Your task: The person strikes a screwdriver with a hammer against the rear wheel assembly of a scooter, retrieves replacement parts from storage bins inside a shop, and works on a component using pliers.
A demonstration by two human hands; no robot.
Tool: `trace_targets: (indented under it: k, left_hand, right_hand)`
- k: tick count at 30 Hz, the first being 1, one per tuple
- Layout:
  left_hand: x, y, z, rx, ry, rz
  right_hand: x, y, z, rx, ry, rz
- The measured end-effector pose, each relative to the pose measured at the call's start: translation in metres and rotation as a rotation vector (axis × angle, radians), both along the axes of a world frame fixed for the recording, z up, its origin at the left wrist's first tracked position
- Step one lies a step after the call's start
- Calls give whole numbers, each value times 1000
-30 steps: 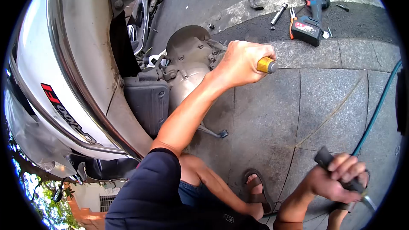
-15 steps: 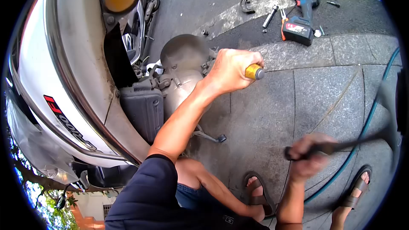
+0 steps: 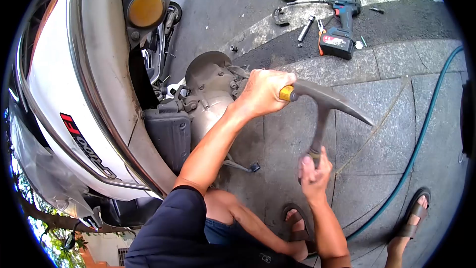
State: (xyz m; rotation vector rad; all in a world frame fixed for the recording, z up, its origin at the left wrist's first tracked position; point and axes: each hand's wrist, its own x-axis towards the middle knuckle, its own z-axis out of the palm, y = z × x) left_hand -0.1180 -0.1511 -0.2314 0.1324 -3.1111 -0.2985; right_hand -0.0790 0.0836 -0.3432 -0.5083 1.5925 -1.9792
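Yellow-ended tool (image 3: 286,93), centre, near scooter's rear mechanism (image 3: 210,114): only the butt shows, pointing R; far end hidden behind the L hand (image 3: 265,92), so its seat can't be told. L hand wrapped firmly round it, approx. where it was ½ s ago. Main change: hammer (image 3: 323,119), then drawn back to the R w/ its head near the frame edge, now has its flat face at the tool's butt, pointed end to the R. Contact vs. just short of it: can't tell. Reads as the striking phase of a blow, L hand steadying. R hand (image 3: 316,173), slightly blurred, has its fingers curled about the hammer's grip, below & R of L hand.

Surroundings: scooter body (image 3: 64,99) fills L side; dark box (image 3: 166,136) lies just beside L forearm. On ground beyond, upper R: cordless driver (image 3: 344,7), orange-handled pliers (image 3: 321,42), socket-like cylinder (image 3: 306,29), 2 curved pieces, e.g. (image 3: 280,17). Hose (image 3: 426,124) runs along R, well apart from hammer.

Obstructions: L hand & forearm mask part of the mechanism; L fingers sit very near the struck end, so an off-centre blow could catch them.
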Motion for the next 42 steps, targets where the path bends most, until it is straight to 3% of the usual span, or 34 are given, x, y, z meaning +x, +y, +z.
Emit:
trace_targets:
  k: [2, 3, 5, 6, 8, 9, 12, 13, 15, 16, 17, 18, 20, 22, 23, 25, 26, 29, 30, 32, 33, 34, 38, 40, 42]
  left_hand:
    - [5, 0, 3, 53, -11, 30]
    - [5, 2, 5, 41, -18, 50]
    - [7, 3, 5, 45, -18, 47]
    - [4, 1, 3, 51, 15, 38]
    - [4, 2, 0, 64, -12, 9]
    - [7, 1, 2, 46, -14, 21]
    - [3, 3, 5, 35, 9, 27]
    - [5, 3, 3, 55, 15, 32]
    - [4, 4, 3, 54, 3, 24]
    - [3, 4, 4, 45, 3, 20]
    - [-5, -2, 4, 28, 19, 10]
    - [-7, -4, 4, 27, 31, -3]
    - [7, 4, 3, 28, -29, 43]
    - [6, 2, 2, 46, 0, 39]
    - [-3, -1, 4, 34, 35, 11]
    - [6, 7, 6, -16, -85, 43]
    - [1, -1, 10, -51, -57, 46]
    - [6, 2, 5, 34, -38, 24]
    - [6, 4, 5, 59, -38, 45]
    - [7, 5, 0, 81, -27, -11]
    - [8, 7, 1, 83, -28, -13]
    - [4, 4, 5, 62, -8, -5]
    - [9, 2, 1, 42, -40, 62]
    - [9, 3, 1, 69, -19, 35]
    - [8, 5, 1, 26, -51, 47]
  right_hand:
    - [-41, 21, 36, -407, -275, -150]
    - [15, 36, -5, -582, -613, -561]
    - [31, 30, -5, -724, -720, -718]
    - [36, 20, -11, -449, -556, -451]
    - [42, -1, -21, 78, 48, 11]
    - [35, 6, -16, 81, -69, 70]
    - [24, 4, 6, -437, -486, -119]
    - [32, -3, 6, -455, -608, -192]
    - [39, -2, -25, 6, -82, 14]
    - [28, 1, -19, 60, -156, 111]
    - [-1, 11, -14, 19, 382, -129]
    - [-21, 26, 6, -297, -188, -88]
    - [-35, 36, 37, -496, -449, -289]
    - [-26, 20, 20, -936, -418, -588]
    - [-3, 5, -4, -448, -358, -196]
    - [28, 8, 1, 31, -445, 125]
    - [18, 0, -1, -62, -517, 89]
    - [25, -4, 18, -613, -635, -368]
    - [23, -11, 11, -626, -612, -368]
    - [25, -10, 1, 0, -118, 89]
    - [19, -8, -1, 59, 59, 113]
    - [-2, -2, 2, -59, 173, -30]
    - [-46, 27, 51, -719, -498, -587]
    - [-24, 27, 20, -615, -436, -424]
    - [1, 27, -2, -73, -308, -25]
